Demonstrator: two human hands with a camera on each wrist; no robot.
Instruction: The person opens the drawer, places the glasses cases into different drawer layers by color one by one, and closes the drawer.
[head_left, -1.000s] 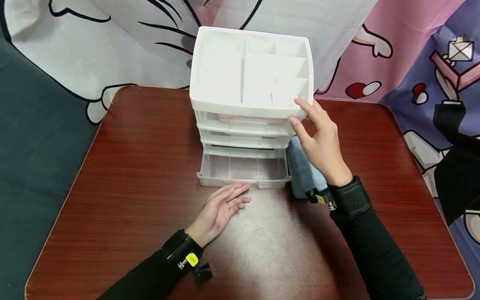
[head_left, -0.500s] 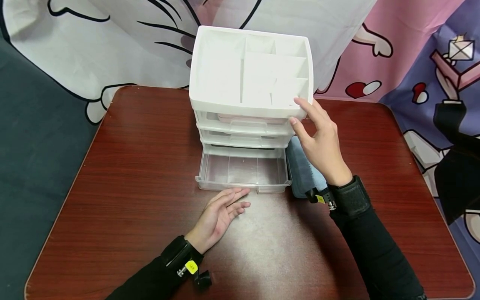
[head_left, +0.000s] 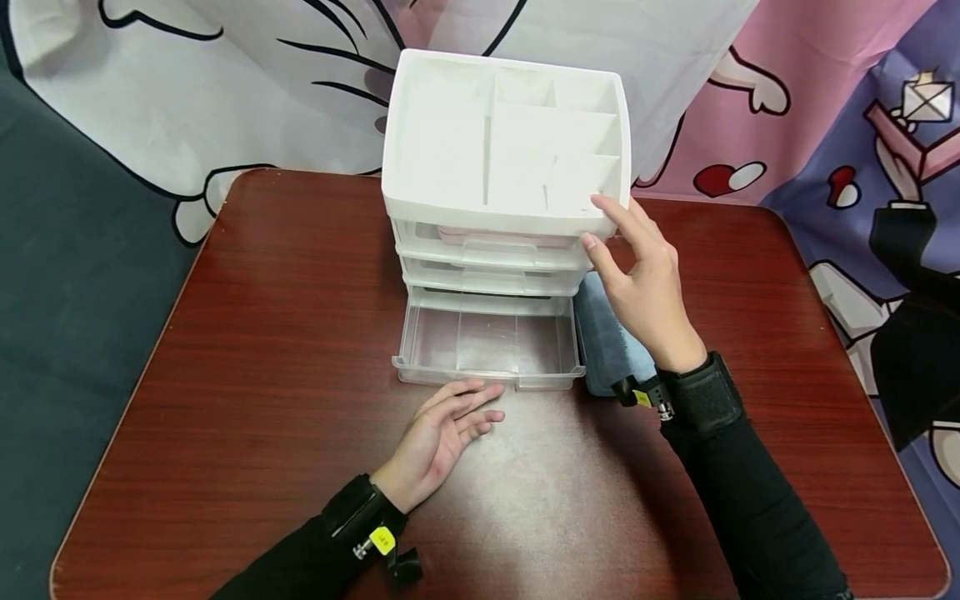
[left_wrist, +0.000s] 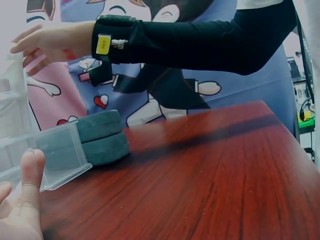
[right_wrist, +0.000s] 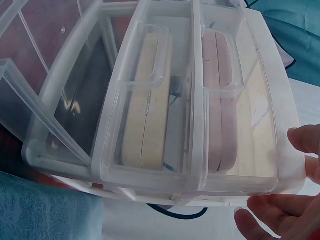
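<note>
A white plastic drawer unit (head_left: pixel 502 225) with clear drawers stands at the back of the table. Its bottom drawer (head_left: pixel 487 342) is pulled out, and nothing lies in it. My left hand (head_left: pixel 438 442) is at that drawer's front edge, fingers nearly straight, fingertips at the front lip. My right hand (head_left: pixel 645 283) holds the unit's front right top corner, thumb at the front and other fingers on the top and side. Through the two upper drawer fronts, the right wrist view shows a cream case (right_wrist: pixel 145 115) and a pink case (right_wrist: pixel 220 105).
A blue-grey soft object (head_left: pixel 611 337) lies against the unit's right side; the left wrist view shows it as two stacked rounded blocks (left_wrist: pixel 102 137). The unit's top has a divided tray (head_left: pixel 555 133). A printed cloth (head_left: pixel 225 92) hangs behind the table (head_left: pixel 285 333).
The bottom drawer has slid out a little further toward me, and my left hand has moved back with it. My right hand has stayed at the unit's corner.
</note>
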